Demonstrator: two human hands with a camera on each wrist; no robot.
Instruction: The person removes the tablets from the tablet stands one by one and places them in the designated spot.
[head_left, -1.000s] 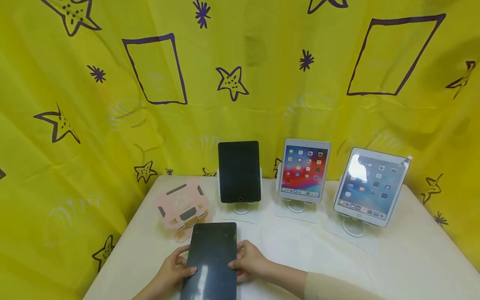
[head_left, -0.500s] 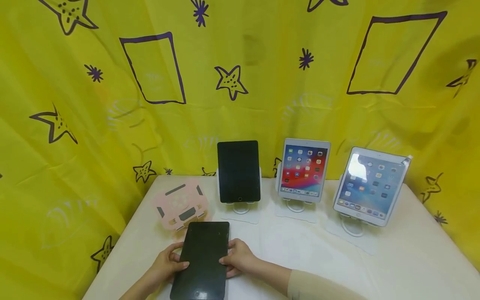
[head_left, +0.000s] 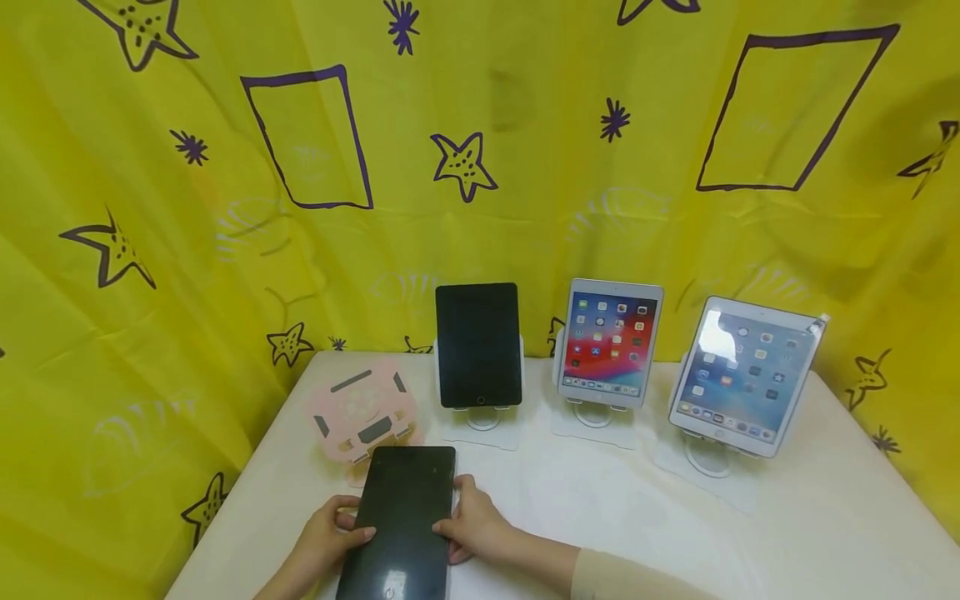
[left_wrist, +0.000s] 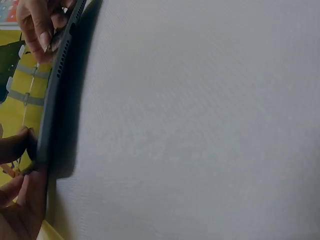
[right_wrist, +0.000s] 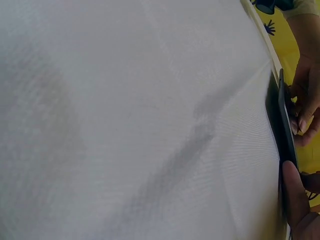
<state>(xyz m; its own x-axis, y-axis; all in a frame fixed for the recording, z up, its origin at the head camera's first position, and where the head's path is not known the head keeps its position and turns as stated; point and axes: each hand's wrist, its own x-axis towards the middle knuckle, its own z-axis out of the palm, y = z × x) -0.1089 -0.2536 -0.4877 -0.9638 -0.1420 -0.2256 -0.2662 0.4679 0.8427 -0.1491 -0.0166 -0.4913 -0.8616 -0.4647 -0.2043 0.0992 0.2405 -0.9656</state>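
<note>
Leftward a little, compared with a second ago, have moved the black tablet [head_left: 408, 508], the left hand [head_left: 327, 533] and the right hand [head_left: 480, 525]. Behind everything spreads a yellow curtain [head_left: 525, 233], then the white table [head_left: 600, 517] with three propped tablets [head_left: 611, 342] and a pink stand [head_left: 360, 408]. The black tablet is held at the table's near side, just in front of the pink stand; whether it touches the surface I cannot tell. It looks thin, stiff and fairly light, probably slick on its glossy face and easily cracked if dropped, so the long sides seem the safest hold. Both hands pinch it there, thumbs [head_left: 366, 533] on the front. Tiny speaker holes [left_wrist: 63, 59] dot one short edge
</note>
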